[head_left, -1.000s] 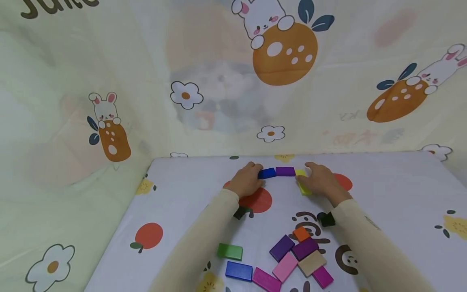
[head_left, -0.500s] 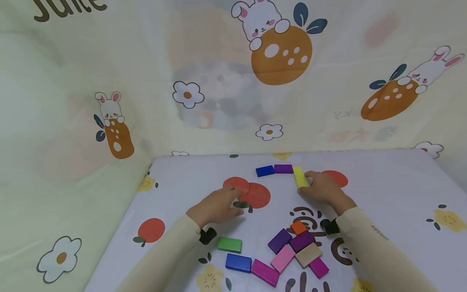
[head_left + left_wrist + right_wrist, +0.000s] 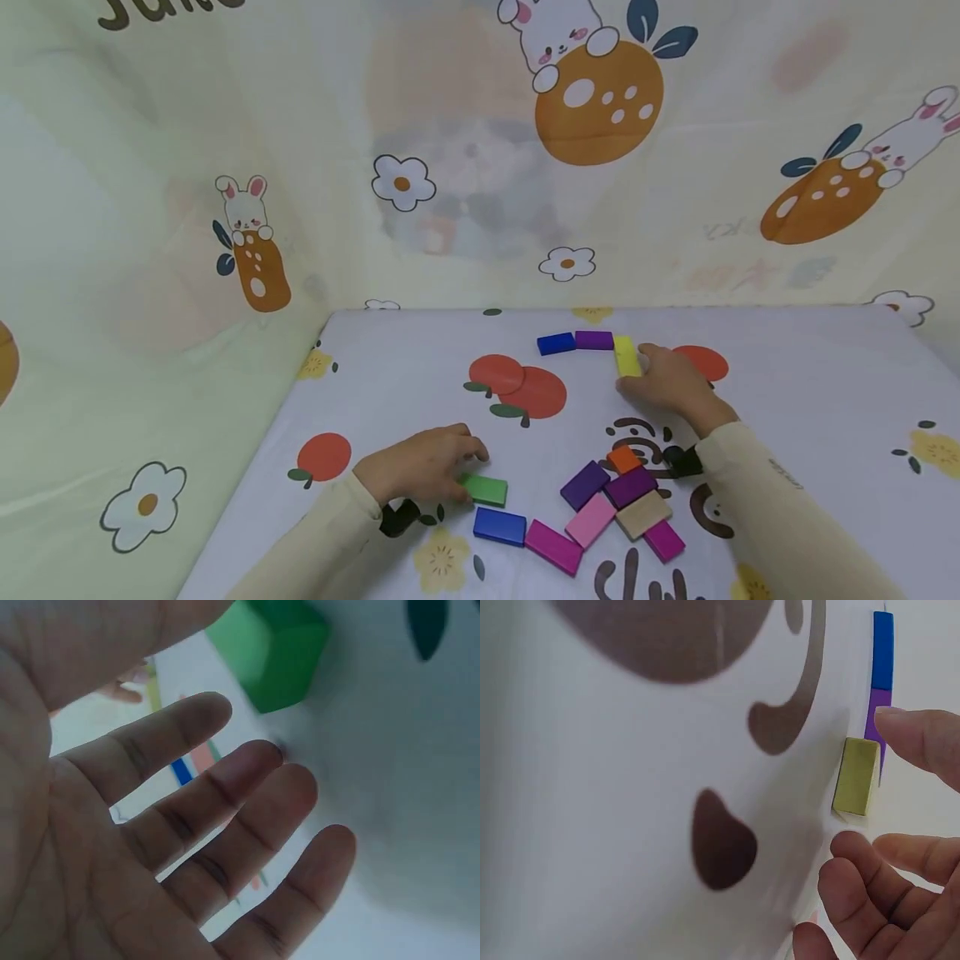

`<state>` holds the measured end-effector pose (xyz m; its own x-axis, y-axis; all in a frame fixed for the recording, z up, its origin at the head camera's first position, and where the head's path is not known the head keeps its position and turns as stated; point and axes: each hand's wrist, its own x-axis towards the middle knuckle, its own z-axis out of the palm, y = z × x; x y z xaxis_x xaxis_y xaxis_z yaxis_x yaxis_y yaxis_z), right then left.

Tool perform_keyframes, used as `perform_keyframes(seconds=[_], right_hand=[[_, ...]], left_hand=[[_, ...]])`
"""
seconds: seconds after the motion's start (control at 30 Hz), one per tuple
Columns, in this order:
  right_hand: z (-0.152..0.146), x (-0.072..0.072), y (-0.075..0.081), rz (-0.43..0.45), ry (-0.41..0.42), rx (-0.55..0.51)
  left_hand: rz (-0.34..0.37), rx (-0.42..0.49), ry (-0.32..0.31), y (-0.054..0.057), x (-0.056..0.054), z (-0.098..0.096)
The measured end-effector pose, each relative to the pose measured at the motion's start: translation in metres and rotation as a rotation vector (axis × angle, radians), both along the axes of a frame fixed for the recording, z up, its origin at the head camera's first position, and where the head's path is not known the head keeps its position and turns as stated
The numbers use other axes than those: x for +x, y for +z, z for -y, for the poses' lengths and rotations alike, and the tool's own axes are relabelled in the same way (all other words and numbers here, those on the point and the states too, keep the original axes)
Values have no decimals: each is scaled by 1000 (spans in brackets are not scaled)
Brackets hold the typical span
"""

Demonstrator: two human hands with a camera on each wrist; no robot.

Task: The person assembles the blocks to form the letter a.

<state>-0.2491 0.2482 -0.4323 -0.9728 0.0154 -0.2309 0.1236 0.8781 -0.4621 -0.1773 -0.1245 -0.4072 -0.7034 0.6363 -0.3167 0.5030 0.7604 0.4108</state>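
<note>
In the head view my left hand (image 3: 423,462) is at the left end of a green block (image 3: 486,490), its thumb overlapping that end. The left wrist view shows the fingers (image 3: 259,814) spread and relaxed, with the green block (image 3: 274,656) just beyond them. My right hand (image 3: 671,383) stays beside a yellow block (image 3: 627,357) at the far side. Seen from the right wrist, the yellow block (image 3: 856,778) lies past the parted thumb and fingers. A purple block (image 3: 594,340) and a dark blue block (image 3: 556,343) continue leftward from it in a line.
Nearer me, a blue block (image 3: 500,527) meets a magenta block (image 3: 553,547). To their right lies a cluster including a pink block (image 3: 590,520), a tan block (image 3: 643,514) and an orange block (image 3: 624,459). A printed cloth (image 3: 375,383) covers the table; a curtain (image 3: 465,275) hangs behind it.
My left hand has left the dark blue block and come back toward me, down to the green block. My right hand has stayed beside the yellow block, which now sits straighter against the purple one.
</note>
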Motion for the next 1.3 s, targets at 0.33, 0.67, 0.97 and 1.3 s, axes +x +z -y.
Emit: perform_keyframes(seconds=[0.33, 0.67, 0.97, 1.3], right_hand=[[4, 33, 14, -145, 115, -23], [34, 82, 17, -100, 453, -170], [45, 92, 14, -14, 522, -181], [47, 96, 11, -8, 522, -147]], left_hand=[[-24, 6, -60, -6, 1, -5], [-121, 52, -87, -13, -5, -11], [-198, 24, -74, -14, -16, -30], [-254, 36, -79, -25, -32, -45]])
